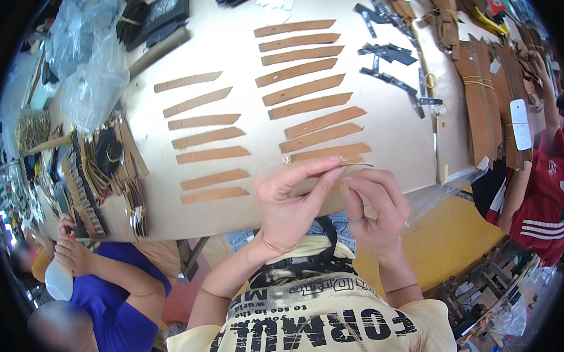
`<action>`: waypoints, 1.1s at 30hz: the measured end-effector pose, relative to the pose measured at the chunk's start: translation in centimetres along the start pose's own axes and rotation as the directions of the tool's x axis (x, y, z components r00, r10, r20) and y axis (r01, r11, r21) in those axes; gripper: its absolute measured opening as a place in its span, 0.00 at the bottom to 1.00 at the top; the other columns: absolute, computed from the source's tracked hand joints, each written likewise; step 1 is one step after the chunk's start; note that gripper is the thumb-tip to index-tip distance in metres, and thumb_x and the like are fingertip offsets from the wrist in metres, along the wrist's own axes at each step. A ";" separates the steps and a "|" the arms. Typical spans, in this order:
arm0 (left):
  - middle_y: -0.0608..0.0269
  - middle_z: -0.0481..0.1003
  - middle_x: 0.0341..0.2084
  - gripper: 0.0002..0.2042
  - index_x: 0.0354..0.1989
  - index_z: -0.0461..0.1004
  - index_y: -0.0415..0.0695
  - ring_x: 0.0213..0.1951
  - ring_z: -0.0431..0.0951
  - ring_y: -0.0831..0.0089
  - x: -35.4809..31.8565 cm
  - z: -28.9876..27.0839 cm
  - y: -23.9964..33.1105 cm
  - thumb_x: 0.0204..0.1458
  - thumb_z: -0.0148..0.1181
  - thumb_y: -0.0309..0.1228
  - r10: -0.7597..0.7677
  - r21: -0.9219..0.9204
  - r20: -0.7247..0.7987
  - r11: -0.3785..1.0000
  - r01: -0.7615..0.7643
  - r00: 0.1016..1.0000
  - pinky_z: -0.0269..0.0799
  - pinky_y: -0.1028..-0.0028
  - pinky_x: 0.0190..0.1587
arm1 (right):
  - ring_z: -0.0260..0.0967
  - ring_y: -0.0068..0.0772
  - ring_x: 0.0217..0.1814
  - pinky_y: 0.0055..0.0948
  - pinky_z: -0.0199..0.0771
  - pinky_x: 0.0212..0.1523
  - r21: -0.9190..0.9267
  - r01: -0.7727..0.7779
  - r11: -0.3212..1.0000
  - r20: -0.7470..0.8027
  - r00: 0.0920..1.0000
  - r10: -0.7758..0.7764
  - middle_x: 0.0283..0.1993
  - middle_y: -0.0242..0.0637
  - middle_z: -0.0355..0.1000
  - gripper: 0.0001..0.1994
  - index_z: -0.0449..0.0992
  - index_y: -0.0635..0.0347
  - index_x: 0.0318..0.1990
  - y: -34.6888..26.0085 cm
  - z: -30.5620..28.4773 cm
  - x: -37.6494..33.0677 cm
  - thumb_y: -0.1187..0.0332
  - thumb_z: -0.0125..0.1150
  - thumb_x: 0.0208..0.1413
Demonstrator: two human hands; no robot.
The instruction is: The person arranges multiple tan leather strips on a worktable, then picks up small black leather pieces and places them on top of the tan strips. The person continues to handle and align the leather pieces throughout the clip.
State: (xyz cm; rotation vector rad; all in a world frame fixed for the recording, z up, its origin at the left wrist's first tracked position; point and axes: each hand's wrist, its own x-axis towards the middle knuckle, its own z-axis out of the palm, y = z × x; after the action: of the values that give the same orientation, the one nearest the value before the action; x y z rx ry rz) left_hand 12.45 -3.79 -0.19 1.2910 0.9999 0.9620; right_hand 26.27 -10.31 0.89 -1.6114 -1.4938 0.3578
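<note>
My left hand (298, 191) pinches a thin brown strip, seen nearly edge-on, between thumb and fingertips above the table's near edge. Close beside it, my right hand (379, 208) has thumb and fingers drawn together; what they hold, if anything, is too small to tell. Just beyond my hands, a brown leather strip (331, 152) lies on the table, partly covered by my left fingers. It belongs to a column of several similar strips (303, 86) with slanted ends. A second column of shorter-looking leather strips (208, 138) lies to its left.
Black strips (387, 52) lie in loose groups at the far right, with brown leather bundles (480, 98) beyond them. Clear plastic bags (91, 65) and dark bundles (108, 152) crowd the left. People in blue (127, 296) and red (544, 208) are on either side of me.
</note>
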 end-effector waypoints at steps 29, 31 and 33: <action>0.42 0.69 0.61 0.41 0.73 0.17 0.51 0.45 0.76 0.81 0.0 2.0 0.8 0.61 0.38 0.15 -0.091 0.035 0.327 0.996 0.084 0.941 0.67 0.85 0.39 | 0.72 0.30 0.45 0.34 0.64 0.43 -0.271 -0.041 0.962 0.115 0.991 0.075 0.43 0.31 0.75 0.08 0.77 0.59 0.44 0.7 -1.1 1.1 0.70 0.62 0.58; 0.43 0.69 0.61 0.41 0.73 0.17 0.51 0.44 0.76 0.83 0.0 2.0 0.8 0.61 0.38 0.15 -0.089 0.039 0.324 0.996 0.080 0.942 0.67 0.85 0.37 | 0.72 0.30 0.45 0.34 0.64 0.44 -0.270 -0.041 0.962 0.123 0.989 0.077 0.43 0.31 0.75 0.08 0.77 0.59 0.44 0.8 -1.0 1.1 0.70 0.62 0.57; 0.43 0.69 0.61 0.41 0.73 0.17 0.51 0.43 0.75 0.84 0.1 2.0 0.8 0.60 0.38 0.15 -0.085 0.043 0.321 0.996 0.076 0.943 0.66 0.86 0.36 | 0.72 0.30 0.45 0.34 0.63 0.46 -0.274 -0.043 0.961 0.128 0.989 0.080 0.43 0.31 0.75 0.08 0.77 0.59 0.44 0.7 -1.0 1.1 0.70 0.62 0.57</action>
State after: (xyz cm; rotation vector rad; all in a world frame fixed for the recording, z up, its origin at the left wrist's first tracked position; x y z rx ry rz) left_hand 14.37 -4.25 0.66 1.3699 0.8070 0.6478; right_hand 27.71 -9.58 1.29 -1.8840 -1.6560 0.3155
